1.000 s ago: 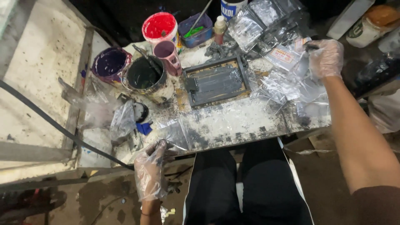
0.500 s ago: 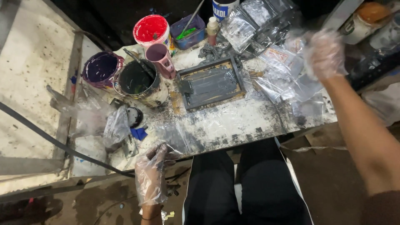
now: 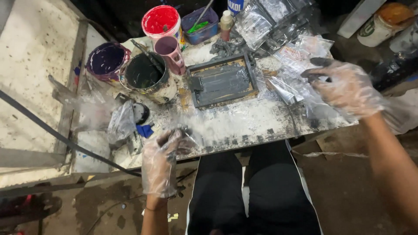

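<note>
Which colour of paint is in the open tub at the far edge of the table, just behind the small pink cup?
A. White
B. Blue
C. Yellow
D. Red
D. The round tub behind the pink cup is filled with bright red paint, while the pots nearer to the left side hold purple and black.

A small printing or paint workshop: a stained worktable (image 3: 244,122) crowded with open paint pots (red (image 3: 160,21), purple (image 3: 106,60), black (image 3: 143,73)), an ink-smeared framed tray (image 3: 222,80) and clear plastic bags (image 3: 300,56).
</note>
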